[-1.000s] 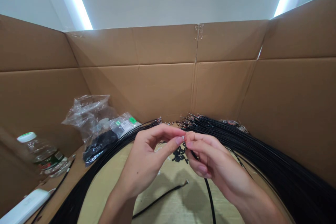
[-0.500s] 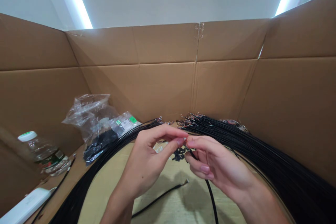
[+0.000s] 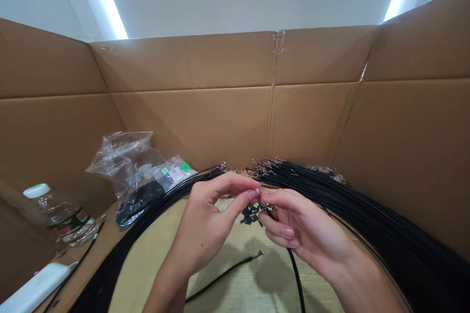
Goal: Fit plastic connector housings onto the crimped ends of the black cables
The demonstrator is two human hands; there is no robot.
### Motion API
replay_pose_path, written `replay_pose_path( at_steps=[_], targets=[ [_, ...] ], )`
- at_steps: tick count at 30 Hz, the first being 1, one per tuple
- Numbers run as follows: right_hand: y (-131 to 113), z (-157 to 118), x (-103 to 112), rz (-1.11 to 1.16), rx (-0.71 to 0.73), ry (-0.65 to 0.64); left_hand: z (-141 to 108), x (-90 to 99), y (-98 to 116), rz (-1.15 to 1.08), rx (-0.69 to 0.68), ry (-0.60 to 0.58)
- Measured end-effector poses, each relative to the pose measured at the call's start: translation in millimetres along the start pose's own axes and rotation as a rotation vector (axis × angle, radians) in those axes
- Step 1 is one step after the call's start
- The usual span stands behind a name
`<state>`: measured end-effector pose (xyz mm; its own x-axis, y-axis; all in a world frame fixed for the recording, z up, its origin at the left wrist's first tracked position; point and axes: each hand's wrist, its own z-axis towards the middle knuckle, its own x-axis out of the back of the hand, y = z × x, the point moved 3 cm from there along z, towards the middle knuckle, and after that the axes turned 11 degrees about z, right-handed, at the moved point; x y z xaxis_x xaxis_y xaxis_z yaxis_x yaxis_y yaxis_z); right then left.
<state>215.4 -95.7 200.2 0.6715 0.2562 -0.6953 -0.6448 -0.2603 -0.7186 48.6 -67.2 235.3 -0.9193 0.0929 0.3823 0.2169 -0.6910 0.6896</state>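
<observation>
Thumb and forefinger of my left hand point(image 3: 205, 227) are pinched nearly together on a small white piece point(image 3: 257, 192), while my right hand point(image 3: 306, 230), thumb closed and fingers curled, has hold of a black cable point(image 3: 295, 274) by its far end, just right of that piece. The cable's long axis slants from the near side up, far and leftward toward the white piece; whether the two join, my fingertips hide, so I cannot tell.

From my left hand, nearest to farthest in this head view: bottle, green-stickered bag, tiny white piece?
From the left hand:
1. Tiny white piece, at its fingers.
2. Green-stickered bag, behind it, to the left.
3. Bottle, at the far left.
</observation>
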Motion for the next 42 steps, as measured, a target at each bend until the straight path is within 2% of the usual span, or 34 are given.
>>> replay_pose_path(
  at_steps=[9,25,33,38,42],
  targets=[
    [1,-1,0,-0.004,0.012,0.009,-1,0.3,2,0.043,-0.025,0.029],
    [-1,-1,-3,0.062,0.048,0.088,1,0.5,10,0.229,-0.267,0.06],
    [-2,0,-1,0.088,0.074,0.049,-1,-0.3,9,0.241,-0.336,0.084],
    [-4,0,-1,0.036,0.08,0.031,-1,-0.9,10,0.257,-0.318,0.077],
    [-4,-3,-3,-0.006,0.129,0.083,-1,-1.6,9,0.254,-0.25,0.073]
  ],
)
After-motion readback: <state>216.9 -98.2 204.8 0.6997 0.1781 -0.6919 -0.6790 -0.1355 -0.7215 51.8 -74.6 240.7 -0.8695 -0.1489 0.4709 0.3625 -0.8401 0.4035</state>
